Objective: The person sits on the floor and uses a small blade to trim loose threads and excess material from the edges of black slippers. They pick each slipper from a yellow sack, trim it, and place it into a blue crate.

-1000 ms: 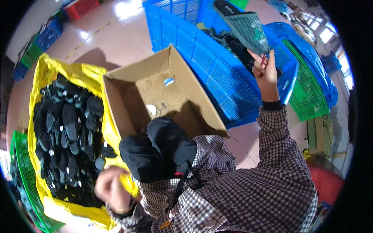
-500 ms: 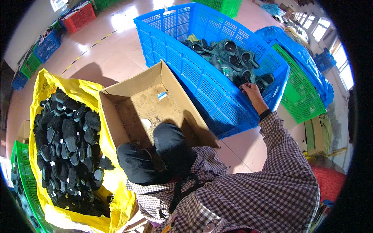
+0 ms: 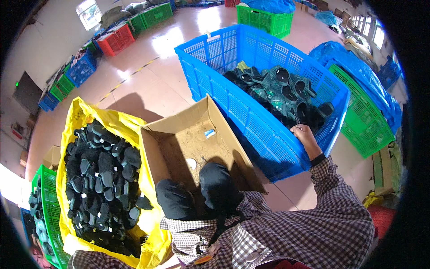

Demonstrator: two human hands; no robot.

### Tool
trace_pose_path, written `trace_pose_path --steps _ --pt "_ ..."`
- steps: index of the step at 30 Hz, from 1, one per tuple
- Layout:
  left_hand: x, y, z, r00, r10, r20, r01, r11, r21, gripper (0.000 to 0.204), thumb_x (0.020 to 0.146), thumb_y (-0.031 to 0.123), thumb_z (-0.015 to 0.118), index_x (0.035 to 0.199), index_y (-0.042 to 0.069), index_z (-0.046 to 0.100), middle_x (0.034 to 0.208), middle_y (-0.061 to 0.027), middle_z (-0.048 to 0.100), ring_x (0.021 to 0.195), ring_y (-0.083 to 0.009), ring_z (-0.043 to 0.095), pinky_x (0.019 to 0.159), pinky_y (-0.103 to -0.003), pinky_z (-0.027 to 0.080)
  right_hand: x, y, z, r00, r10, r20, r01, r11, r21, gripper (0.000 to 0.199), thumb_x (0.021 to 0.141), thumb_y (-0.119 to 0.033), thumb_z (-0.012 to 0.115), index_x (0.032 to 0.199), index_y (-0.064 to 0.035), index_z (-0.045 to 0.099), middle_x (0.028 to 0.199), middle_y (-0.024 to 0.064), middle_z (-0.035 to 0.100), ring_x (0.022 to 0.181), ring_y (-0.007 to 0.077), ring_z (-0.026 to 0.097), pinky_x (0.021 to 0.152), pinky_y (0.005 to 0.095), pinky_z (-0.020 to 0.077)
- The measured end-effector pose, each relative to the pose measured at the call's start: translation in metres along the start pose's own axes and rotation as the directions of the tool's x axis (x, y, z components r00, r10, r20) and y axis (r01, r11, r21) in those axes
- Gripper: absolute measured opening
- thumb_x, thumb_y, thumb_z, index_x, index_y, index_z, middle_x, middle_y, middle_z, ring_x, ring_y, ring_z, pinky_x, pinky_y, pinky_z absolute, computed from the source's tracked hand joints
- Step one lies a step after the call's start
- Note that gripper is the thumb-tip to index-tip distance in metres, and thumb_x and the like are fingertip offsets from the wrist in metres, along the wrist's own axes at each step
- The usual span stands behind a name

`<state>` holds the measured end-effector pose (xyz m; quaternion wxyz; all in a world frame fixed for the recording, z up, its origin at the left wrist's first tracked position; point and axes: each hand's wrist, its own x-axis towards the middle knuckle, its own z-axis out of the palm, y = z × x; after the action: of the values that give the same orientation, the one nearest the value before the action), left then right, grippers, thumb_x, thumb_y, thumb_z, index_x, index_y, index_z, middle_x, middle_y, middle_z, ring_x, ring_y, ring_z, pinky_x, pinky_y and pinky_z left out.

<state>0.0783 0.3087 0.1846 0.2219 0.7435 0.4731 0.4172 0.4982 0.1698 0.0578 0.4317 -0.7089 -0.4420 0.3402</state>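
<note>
Since a moment ago my right hand point(image 3: 306, 137) has dropped to the blue crate point(image 3: 233, 96) rim; grip unclear. Left hand: out of view. Left to right: yellow bag point(image 3: 76, 116) of black soles point(image 3: 101, 179); open box point(image 3: 179, 134); crate holding dark green soles point(image 3: 277, 92), just beyond my fingers.
</note>
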Motion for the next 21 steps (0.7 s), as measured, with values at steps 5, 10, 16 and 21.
trace_pose_path --steps 5,10,16,21 --pt "0.020 -0.001 0.006 1.000 0.005 -0.008 -0.005 0.998 0.060 0.016 0.091 0.006 0.057 0.104 -0.002 0.059 0.097 -0.0120 0.065 0.085 -0.0175 0.061 0.076 -0.028 0.048 0.005 0.019 -0.004 0.999 -0.026 -0.044 0.028 0.999 0.046 0.021 0.092 -0.016 0.056 0.080 0.0000 0.061 0.063 -0.0034 0.050 0.055 0.0048 0.042 0.050 0.0231 0.0338" --pt "0.020 -0.004 0.003 1.000 -0.005 -0.018 0.007 0.996 0.091 0.015 0.090 0.006 0.058 0.103 -0.002 0.059 0.096 -0.0117 0.065 0.084 -0.0176 0.060 0.075 -0.028 0.048 0.011 0.029 -0.005 0.996 -0.047 -0.074 0.047 0.999 0.001 0.022 0.090 -0.018 0.058 0.081 0.0014 0.062 0.064 -0.0007 0.054 0.058 0.0082 0.049 0.054 0.0243 0.0378" --pt "0.019 -0.005 -0.002 1.000 -0.009 -0.023 0.012 0.995 0.104 0.014 0.089 0.005 0.059 0.101 -0.002 0.059 0.094 -0.0114 0.064 0.083 -0.0177 0.060 0.074 -0.028 0.048 0.005 0.021 -0.006 0.998 0.017 -0.059 -0.017 1.000 -0.009 0.023 0.092 -0.018 0.056 0.082 0.0012 0.063 0.064 -0.0009 0.054 0.058 0.0066 0.047 0.053 0.0243 0.0378" --pt "0.017 -0.003 -0.007 1.000 -0.008 -0.023 0.010 0.994 0.105 0.013 0.089 0.004 0.059 0.100 -0.002 0.060 0.094 -0.0112 0.064 0.082 -0.0177 0.060 0.074 -0.028 0.048 0.007 0.021 -0.007 0.999 0.033 -0.041 -0.031 0.999 0.042 0.021 0.092 -0.017 0.055 0.085 0.0012 0.063 0.065 -0.0021 0.053 0.057 0.0061 0.046 0.053 0.0240 0.0374"
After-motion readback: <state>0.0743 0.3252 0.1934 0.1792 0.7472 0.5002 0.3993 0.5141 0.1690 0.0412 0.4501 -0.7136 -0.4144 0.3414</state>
